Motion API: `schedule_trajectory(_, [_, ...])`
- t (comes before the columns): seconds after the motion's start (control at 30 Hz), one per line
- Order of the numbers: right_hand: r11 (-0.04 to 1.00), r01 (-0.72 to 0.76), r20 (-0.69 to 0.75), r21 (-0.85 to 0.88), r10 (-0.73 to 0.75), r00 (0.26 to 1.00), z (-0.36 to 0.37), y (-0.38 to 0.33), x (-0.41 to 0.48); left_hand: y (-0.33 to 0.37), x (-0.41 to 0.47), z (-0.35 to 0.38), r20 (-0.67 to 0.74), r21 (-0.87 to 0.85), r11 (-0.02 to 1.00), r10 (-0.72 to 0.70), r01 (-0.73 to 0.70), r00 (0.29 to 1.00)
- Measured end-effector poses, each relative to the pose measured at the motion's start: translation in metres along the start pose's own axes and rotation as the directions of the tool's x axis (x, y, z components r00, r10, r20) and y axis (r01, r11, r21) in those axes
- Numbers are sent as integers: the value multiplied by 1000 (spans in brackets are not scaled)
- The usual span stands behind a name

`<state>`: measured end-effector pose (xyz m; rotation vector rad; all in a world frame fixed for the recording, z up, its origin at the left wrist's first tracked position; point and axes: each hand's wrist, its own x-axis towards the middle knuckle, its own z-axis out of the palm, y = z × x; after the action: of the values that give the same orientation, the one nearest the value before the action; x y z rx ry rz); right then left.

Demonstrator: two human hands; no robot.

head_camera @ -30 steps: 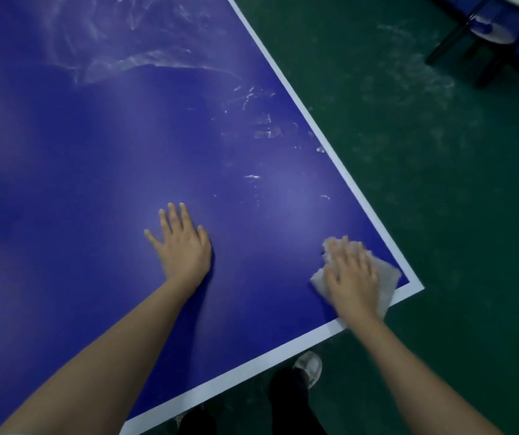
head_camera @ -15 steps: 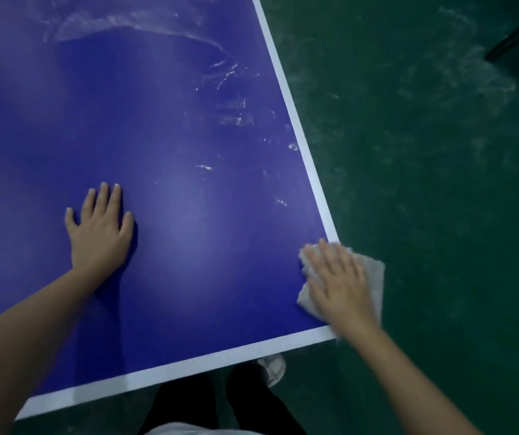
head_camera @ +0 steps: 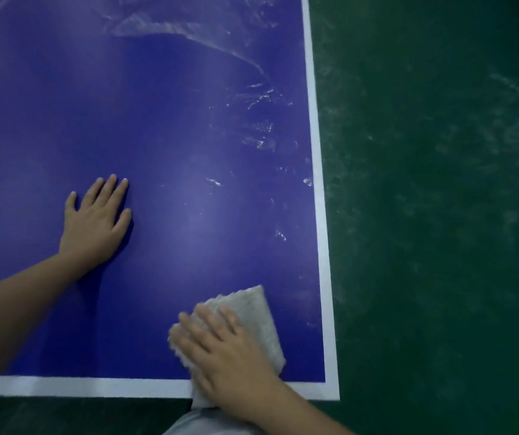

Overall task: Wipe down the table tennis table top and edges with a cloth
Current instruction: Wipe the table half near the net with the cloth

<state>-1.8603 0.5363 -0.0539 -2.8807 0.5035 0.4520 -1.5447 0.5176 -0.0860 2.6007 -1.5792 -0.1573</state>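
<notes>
Pressing flat on the cloth (head_camera: pixel 258 318), the person's right hand (head_camera: pixel 230 356) had its fingers out straight and a little apart, not curled round anything (the hand looked blurry, so I could not make out the thumb). The cloth was pale grey and folded, and it lay on the blue table top (head_camera: pixel 173 120) close to the near right corner. Its lower end reached over the near white line (head_camera: pixel 79 386) and went a bit past the rim. Its right side stopped short of the right white line (head_camera: pixel 318 199), with a strip of blue between them. The left hand (head_camera: pixel 95 221) rested palm down on the table, well to the left of the cloth and farther up, fingers straight and loose, holding nothing. Shiny smears (head_camera: pixel 220 39) curved across the far part of the top, and small bright specks (head_camera: pixel 261 141) sat near the right edge. Beside the table was a dark green floor (head_camera: pixel 440 230) with pale scuffs.
</notes>
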Motion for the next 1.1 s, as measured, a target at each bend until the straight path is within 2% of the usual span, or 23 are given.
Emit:
schedule_trajectory(0.07, [992,120,11,-33,-120,993,-1,21,8,1,0,0,-2,16,1000,-10,10,1000])
schedule_trajectory(0.1, [992,123,22,-38,-122,992,-5,38,15,1,0,0,-6,21,1000,-9,9,1000])
schedule_trajectory(0.17, [996,65,7,-56,-65,998,-18,85,32,1,1,-3,-1,10,1000,-17,17,1000])
schedule_trajectory(0.23, [999,-41,-99,-29,38,994,-29,148,57,1,1,-5,7,1,999,-35,35,999])
schedule_trajectory(0.33, [968,-252,-94,-9,250,964,-52,235,98,3,0,-6,13,-2,999,-53,53,999])
schedule_trajectory(0.4, [960,-279,-99,10,278,955,-62,256,111,5,0,-8,22,-4,998,-66,66,998])
schedule_trajectory(0.47, [984,-176,-109,0,175,979,-60,243,105,4,-1,-10,32,2,997,-73,73,997])
schedule_trajectory(0.53, [997,41,-98,-67,-48,994,-48,211,77,5,-2,-10,44,1,997,-77,77,996])
schedule_trajectory(0.6, [941,310,-67,-139,-321,945,-32,173,42,6,-3,-10,54,-6,997,-81,82,995])
schedule_trajectory(0.63, [872,453,-16,-187,-464,886,-23,156,25,8,-4,-10,60,-12,996,-84,84,995])
schedule_trajectory(0.7, [661,708,151,-248,-696,702,-10,135,-3,13,-5,-12,57,-12,995,-97,98,994])
schedule_trajectory(0.73, [559,791,222,-248,-762,608,-7,135,-11,16,-6,-14,34,0,994,-110,110,993])
schedule_trajectory(0.77, [491,837,256,-243,-800,544,-6,141,-14,20,-8,-14,-3,16,992,-129,129,992])
schedule_trajectory(0.8, [466,850,259,-245,-814,520,-8,152,-12,24,-10,-15,-47,30,987,-156,158,987])
schedule_trajectory(0.87, [525,818,207,-236,-795,570,-16,183,-1,34,-15,-16,-126,24,966,-252,257,960])
schedule_trajectory(0.97, [686,697,81,-211,-698,712,-32,235,25,52,-29,-19,-215,-126,896,-443,425,871])
schedule_trajectory(1.03, [761,616,34,-204,-624,781,-46,256,53,62,-47,-22,-227,-221,843,-533,490,815])
schedule_trajectory(1.1, [803,557,-2,-213,-570,821,-58,262,92,73,-68,-24,-207,-247,812,-578,529,790])
